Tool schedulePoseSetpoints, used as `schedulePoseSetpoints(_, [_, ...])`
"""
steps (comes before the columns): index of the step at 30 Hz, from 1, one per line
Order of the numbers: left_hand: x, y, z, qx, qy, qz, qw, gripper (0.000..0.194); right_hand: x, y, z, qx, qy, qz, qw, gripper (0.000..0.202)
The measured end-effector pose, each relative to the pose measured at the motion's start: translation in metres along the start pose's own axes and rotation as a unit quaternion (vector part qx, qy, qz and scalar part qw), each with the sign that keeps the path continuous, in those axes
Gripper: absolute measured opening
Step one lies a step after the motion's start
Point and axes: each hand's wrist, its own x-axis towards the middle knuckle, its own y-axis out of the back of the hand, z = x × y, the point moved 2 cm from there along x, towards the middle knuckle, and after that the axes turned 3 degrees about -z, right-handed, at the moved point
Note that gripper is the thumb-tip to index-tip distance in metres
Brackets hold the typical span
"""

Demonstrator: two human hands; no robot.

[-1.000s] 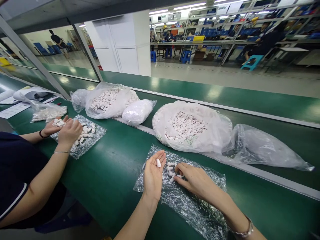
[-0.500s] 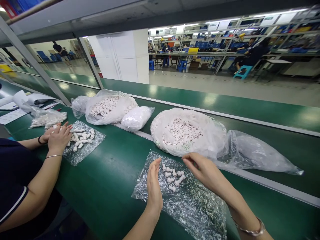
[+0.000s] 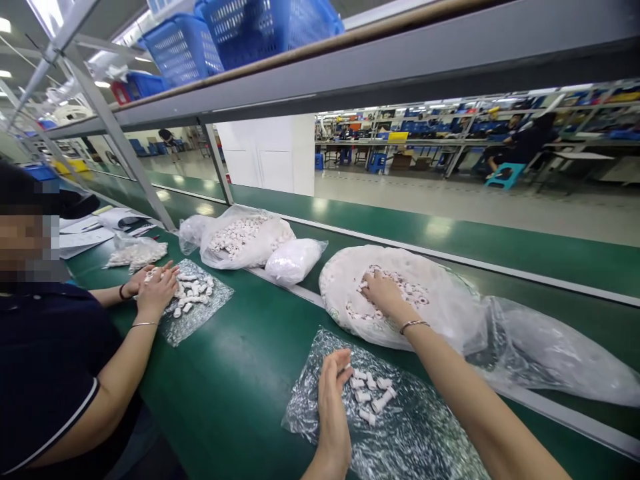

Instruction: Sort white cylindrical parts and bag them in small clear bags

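My left hand [image 3: 334, 407] rests upright at the left side of a small group of white plastic pipe fittings [image 3: 383, 400], its fingers slightly bent and holding nothing. One fitting lies close by its fingertips. Under these pieces is a clear, crinkled plastic bag [image 3: 305, 393] spread on the green table. My right hand [image 3: 384, 293] reaches into a big open bag [image 3: 445, 293] of small white ring-like parts [image 3: 413, 290]. Its fingertips dip among them and are partly hidden, so I cannot see whether they grip any.
At left, a co-worker's hands [image 3: 157, 287] lie over white fittings on another clear bag [image 3: 180, 327]. Behind are another large bag of parts [image 3: 240, 233] and a stuffed white bag [image 3: 296, 260]. A shelf with blue baskets [image 3: 180, 47] runs overhead.
My right hand has moved from above the crinkled bag into the large bag of parts. My left hand stays beside the fittings, its fingers more bent. The view has tilted up and left.
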Motion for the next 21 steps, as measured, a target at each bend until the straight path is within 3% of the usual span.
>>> schedulePoseSetpoints(8, [0.002,0.005,-0.006,0.003,-0.021,-0.058,0.998,0.037,0.019,0.024,0.027,0.085,-0.032,0.016,0.996,0.032])
schedulePoseSetpoints(12, [0.006,0.008,-0.008,-0.033,-0.019,-0.067,0.997,0.034,0.012,0.036,0.038,0.173,-0.016,0.016,0.985,0.029])
schedulePoseSetpoints(17, [0.010,0.001,-0.004,-0.152,0.037,-0.046,0.987,0.022,-0.025,0.058,0.034,0.270,0.027,0.018,0.962,0.037])
schedulePoseSetpoints(21, [0.005,-0.019,0.004,-0.244,0.124,-0.117,0.955,0.028,-0.087,0.085,0.013,0.318,0.110,0.033,0.941,0.048])
